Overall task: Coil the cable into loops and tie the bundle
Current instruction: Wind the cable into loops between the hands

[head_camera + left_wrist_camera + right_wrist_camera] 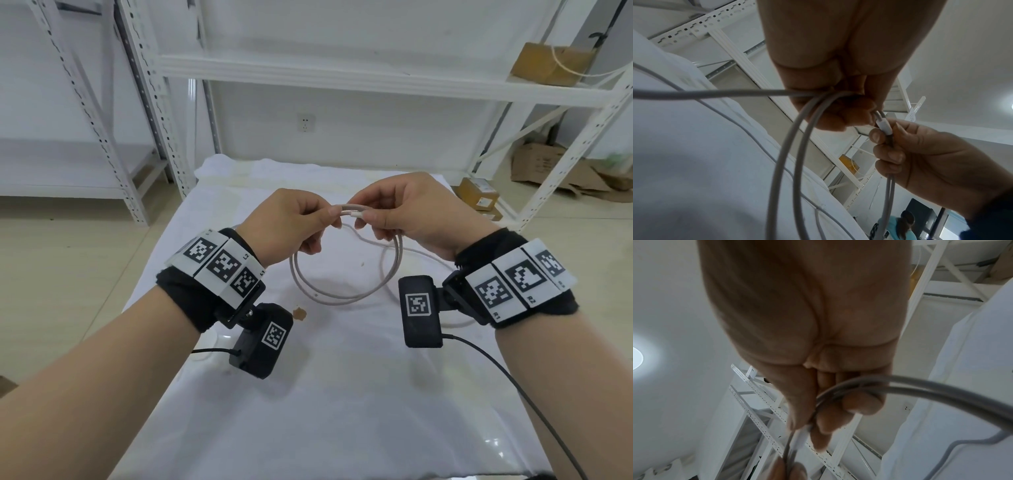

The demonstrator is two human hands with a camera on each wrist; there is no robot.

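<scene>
We pinch the cable [346, 291] in each grip above the worktop [342, 394], left hand [291, 226] and right hand [414, 216] holding two loops together, with loose length trailing and the tie undone.

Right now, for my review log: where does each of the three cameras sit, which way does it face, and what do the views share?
Head: worn on the head, looking forward and down at the white-covered table; shows both forearms, left hand and right hand.
Left wrist: under the left wrist, looking along the palm and upward toward shelving; shows left hand, right hand.
Right wrist: under the right wrist, looking upward toward the ceiling; shows right hand.
Shared: all show the grey cable, which both hands pinch.
</scene>
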